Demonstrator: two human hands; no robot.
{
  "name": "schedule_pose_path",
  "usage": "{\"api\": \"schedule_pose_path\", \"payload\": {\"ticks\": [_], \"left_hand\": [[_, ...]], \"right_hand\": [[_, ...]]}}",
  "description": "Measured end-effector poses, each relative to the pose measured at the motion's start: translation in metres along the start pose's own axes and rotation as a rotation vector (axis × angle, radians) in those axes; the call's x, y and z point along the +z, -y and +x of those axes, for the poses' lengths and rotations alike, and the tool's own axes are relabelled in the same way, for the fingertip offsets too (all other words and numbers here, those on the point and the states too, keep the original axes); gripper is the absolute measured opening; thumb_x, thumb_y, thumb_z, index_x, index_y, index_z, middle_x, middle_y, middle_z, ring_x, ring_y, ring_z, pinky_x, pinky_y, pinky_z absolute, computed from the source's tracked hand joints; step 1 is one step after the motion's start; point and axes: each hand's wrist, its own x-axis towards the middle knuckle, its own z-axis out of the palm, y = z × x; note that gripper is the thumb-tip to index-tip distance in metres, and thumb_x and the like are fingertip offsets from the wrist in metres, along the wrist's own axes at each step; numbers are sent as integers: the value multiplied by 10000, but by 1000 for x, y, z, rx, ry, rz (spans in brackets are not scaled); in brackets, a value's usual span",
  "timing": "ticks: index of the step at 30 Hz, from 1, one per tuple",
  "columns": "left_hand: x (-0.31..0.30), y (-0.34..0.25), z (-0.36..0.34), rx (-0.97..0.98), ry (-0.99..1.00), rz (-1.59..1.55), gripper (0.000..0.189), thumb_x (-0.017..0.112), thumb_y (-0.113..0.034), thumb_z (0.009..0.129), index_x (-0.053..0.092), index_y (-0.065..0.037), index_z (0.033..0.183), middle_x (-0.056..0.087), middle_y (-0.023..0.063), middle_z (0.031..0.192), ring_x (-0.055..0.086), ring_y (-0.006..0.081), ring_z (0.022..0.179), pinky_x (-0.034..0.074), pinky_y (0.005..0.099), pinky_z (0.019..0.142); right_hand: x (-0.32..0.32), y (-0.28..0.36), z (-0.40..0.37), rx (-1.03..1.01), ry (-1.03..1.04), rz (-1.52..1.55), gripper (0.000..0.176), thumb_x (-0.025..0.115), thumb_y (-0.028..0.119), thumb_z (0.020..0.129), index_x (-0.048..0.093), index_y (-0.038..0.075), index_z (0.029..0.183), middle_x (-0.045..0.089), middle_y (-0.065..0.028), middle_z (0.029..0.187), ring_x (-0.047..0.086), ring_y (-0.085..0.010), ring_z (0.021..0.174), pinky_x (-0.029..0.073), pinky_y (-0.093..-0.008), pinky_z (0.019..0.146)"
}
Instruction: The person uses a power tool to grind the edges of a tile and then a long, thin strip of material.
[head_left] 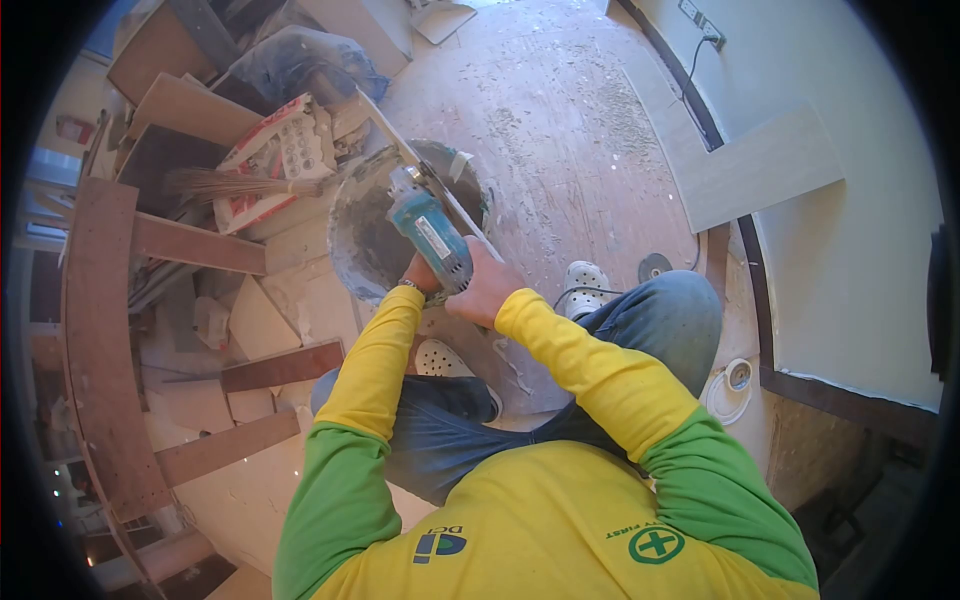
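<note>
A teal angle grinder (430,232) points away from me over a round, mortar-crusted tub (345,235). My left hand (422,273) is closed against the grinder's left side near its rear, with most fingers hidden under the body. Along the grinder's right side runs a long, thin strip of tile (398,138), slanting over the tub. Its near end meets my right hand (488,284), which is closed round it and presses against the grinder's rear. The grinder's disc is mostly hidden by its head and the strip.
A stick broom (245,184) and a torn sack (290,150) lie left of the tub, near a brown wooden frame (100,330). A large tile (765,170) leans at the right wall. A disc (654,267) and a white roll (738,375) lie by my knee. Dusty debris covers the floor.
</note>
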Motion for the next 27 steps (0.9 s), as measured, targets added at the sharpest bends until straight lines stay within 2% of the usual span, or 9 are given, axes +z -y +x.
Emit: {"api": "schedule_pose_path", "payload": {"ticks": [4, 6, 7, 9, 13, 15, 16, 18, 27], "left_hand": [[12, 18, 1, -39, -28, -212, 463, 742, -223, 898, 601, -89, 1319, 640, 124, 1303, 601, 248, 1200, 469, 392, 1049], [16, 20, -2, -302, -75, -764, 519, 749, -189, 902, 557, -93, 1374, 630, 95, 1313, 586, 209, 1197, 466, 376, 1051], [15, 17, -3, -302, -74, -763, 519, 749, -189, 902, 557, -93, 1374, 630, 95, 1313, 586, 209, 1197, 466, 376, 1051], [13, 12, -3, -498, -103, -891, 555, 754, -166, 903, 529, -97, 1405, 613, 77, 1338, 571, 189, 1207, 463, 370, 1058], [15, 22, -2, -480, -91, -856, 558, 752, -181, 903, 530, -93, 1407, 602, 94, 1363, 572, 205, 1223, 460, 375, 1065], [11, 23, -1, -258, -25, -570, 560, 748, -197, 903, 525, -87, 1405, 599, 107, 1359, 574, 219, 1222, 456, 380, 1069], [9, 17, -1, -257, -25, -570, 560, 748, -197, 903, 525, -87, 1405, 599, 107, 1359, 574, 219, 1222, 456, 380, 1069], [5, 8, -1, -37, 0, -95, 529, 739, -208, 905, 544, -84, 1381, 608, 118, 1345, 576, 230, 1229, 451, 382, 1074], [5, 10, 4, -34, -2, -171, 442, 724, -219, 908, 596, -93, 1312, 619, 117, 1318, 587, 253, 1220, 457, 386, 1069]], "right_hand": [[1, 10, 11, 10, 1, 40, 864, 772, 286, 685, 397, 114, 1444, 663, -267, 1194, 647, -465, 1119, 522, -479, 972], [2, 13, 18, 5, -3, 39, 868, 771, 285, 686, 394, 105, 1447, 662, -270, 1198, 648, -464, 1117, 522, -474, 971], [1, 16, 19, 5, -3, 40, 868, 771, 285, 686, 394, 105, 1447, 662, -270, 1198, 648, -464, 1117, 522, -474, 971], [-2, 20, 20, 0, 19, 42, 929, 769, 314, 712, 338, 61, 1495, 637, -318, 1262, 621, -471, 1194, 504, -475, 1032], [0, 17, 21, -6, 18, 37, 923, 770, 311, 714, 345, 60, 1493, 635, -319, 1266, 620, -471, 1194, 504, -473, 1033], [4, 10, 22, -15, -24, 53, 822, 774, 280, 691, 422, 106, 1413, 670, -272, 1174, 650, -470, 1106, 522, -477, 971], [4, 9, 20, -15, -24, 53, 822, 774, 280, 691, 422, 106, 1413, 670, -272, 1174, 650, -470, 1106, 522, -477, 971], [2, 6, 13, -17, -20, 12, 811, 774, 284, 697, 424, 110, 1407, 673, -274, 1167, 650, -474, 1104, 522, -482, 968], [-4, -2, -1, -18, 9, -10, 896, 784, 310, 691, 384, 106, 1466, 669, -281, 1194, 647, -476, 1115, 521, -488, 979]]}}
